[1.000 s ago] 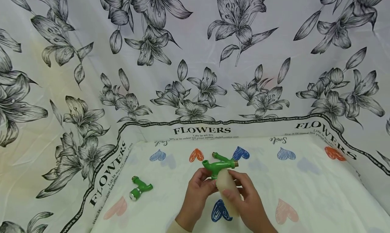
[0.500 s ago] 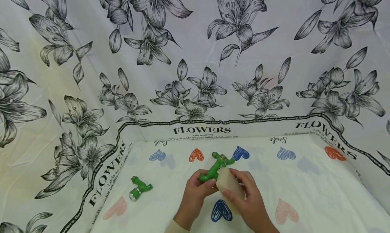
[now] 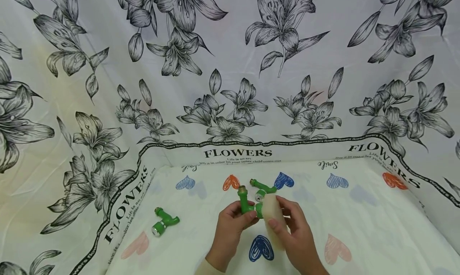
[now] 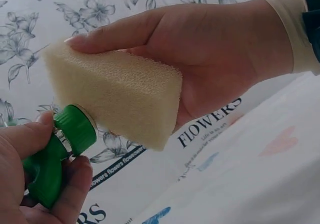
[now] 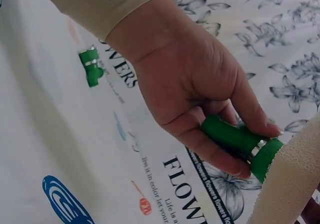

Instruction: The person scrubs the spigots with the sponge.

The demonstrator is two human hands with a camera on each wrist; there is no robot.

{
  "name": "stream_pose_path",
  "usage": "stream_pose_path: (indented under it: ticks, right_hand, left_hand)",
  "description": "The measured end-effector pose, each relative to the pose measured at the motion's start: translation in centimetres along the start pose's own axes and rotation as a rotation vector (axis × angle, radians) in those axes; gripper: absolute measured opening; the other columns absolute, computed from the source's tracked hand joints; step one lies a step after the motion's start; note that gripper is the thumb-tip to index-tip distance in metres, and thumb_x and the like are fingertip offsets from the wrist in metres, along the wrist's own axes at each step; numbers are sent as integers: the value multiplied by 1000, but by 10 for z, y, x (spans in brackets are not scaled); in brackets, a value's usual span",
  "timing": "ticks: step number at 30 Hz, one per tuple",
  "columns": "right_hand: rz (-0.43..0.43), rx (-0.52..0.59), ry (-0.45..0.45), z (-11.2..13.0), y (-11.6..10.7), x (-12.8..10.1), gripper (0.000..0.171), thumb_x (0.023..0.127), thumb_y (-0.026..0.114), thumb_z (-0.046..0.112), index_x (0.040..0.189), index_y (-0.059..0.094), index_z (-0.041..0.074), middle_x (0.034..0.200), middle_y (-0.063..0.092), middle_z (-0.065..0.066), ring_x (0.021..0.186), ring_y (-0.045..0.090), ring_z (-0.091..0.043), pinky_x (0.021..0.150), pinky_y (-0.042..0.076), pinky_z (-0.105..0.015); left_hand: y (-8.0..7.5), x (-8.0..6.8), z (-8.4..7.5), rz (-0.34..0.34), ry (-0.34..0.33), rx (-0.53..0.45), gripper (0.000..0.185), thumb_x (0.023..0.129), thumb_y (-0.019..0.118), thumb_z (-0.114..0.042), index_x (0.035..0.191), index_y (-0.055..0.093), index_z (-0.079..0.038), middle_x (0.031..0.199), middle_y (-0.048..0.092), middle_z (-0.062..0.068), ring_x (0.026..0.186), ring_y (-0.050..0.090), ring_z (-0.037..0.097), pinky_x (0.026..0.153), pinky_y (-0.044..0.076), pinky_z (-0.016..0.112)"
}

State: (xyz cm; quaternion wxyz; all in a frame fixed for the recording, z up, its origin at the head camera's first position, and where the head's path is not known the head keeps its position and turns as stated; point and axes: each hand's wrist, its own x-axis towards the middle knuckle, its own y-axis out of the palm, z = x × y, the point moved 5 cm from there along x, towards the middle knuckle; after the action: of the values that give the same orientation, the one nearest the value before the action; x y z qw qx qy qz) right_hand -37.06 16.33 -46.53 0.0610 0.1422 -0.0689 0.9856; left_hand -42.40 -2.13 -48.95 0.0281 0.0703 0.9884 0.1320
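While both hands meet above the heart-printed cloth, the count runs so:
Left hand (image 3: 230, 227): fingers curled round one green plastic tap fitting with a metal ring (image 3: 248, 205), held above the white cloth with coloured hearts (image 3: 359, 227).
Right hand (image 3: 296, 237): grasps one pale yellow foam sponge block (image 3: 274, 223), its end pressed against the fitting's round cap.
Green fittings: three; a second (image 3: 164, 221) lies well left, a third (image 3: 261, 186) just behind the hands.

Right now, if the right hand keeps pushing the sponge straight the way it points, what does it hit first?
The right hand holds the sponge, and its front face already touches the capped end of the green fitting that the left hand holds. Going on, it would likely press into that end.
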Motion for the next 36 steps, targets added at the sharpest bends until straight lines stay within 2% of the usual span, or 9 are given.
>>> stream_pose_path:
  ticks: [3,8,11,16,19,24,30,36]
  right_hand:
    - [-1,18,19,-1,1,-1,55,105,77,23,155,55,16,135,56,-2,117,57,-28,99,56,-26]
    - [-9,-12,17,-5,-1,3,54,105,78,27,153,57,17,134,57,-2,116,57,-27,98,57,-27]
    - [-15,-22,36,-12,-5,7,52,106,75,28,154,57,18,134,58,-2,115,58,-27,95,58,-27]
    - [-15,18,120,-23,-9,11,50,108,72,33,154,57,18,135,60,-5,114,59,-28,93,59,-27]
    - [-9,40,153,-25,-9,12,51,108,72,35,154,57,17,136,61,-7,114,60,-29,93,59,-27]
    - [4,58,140,-20,-5,7,49,108,72,31,153,57,18,136,60,-6,114,60,-30,93,59,-28]
    - [10,-14,85,-11,-1,4,51,105,77,32,152,59,22,136,58,-1,115,58,-27,95,58,-28]
    - [7,-17,74,-9,-1,4,52,104,78,31,152,59,21,136,57,-1,115,58,-26,95,58,-28]
  left_hand:
    - [0,0,-1,-3,-3,-14,26,97,82,0,120,73,8,111,77,24,101,78,36,89,65,44]
    - [-1,-1,-2,20,-18,2,28,95,85,-3,118,74,8,107,78,21,96,79,34,88,65,42]
    - [0,-3,-3,60,-16,-7,30,95,85,-3,120,73,10,106,78,20,95,79,30,88,65,42]
    - [2,-6,-5,147,11,-42,39,96,83,-3,124,66,18,108,78,19,94,79,26,89,65,43]
    - [2,-5,-6,164,22,-29,39,98,83,-5,125,65,18,108,79,19,92,79,25,88,65,43]
    - [-1,-3,-4,118,26,17,34,98,82,-4,122,69,14,106,78,21,88,80,25,86,66,42]
    - [-3,-1,-1,31,6,49,27,97,83,-5,115,71,11,102,78,22,86,80,27,83,67,41]
    - [-1,-2,-3,28,-6,61,21,99,81,-4,114,72,8,104,78,24,86,80,27,83,67,40]
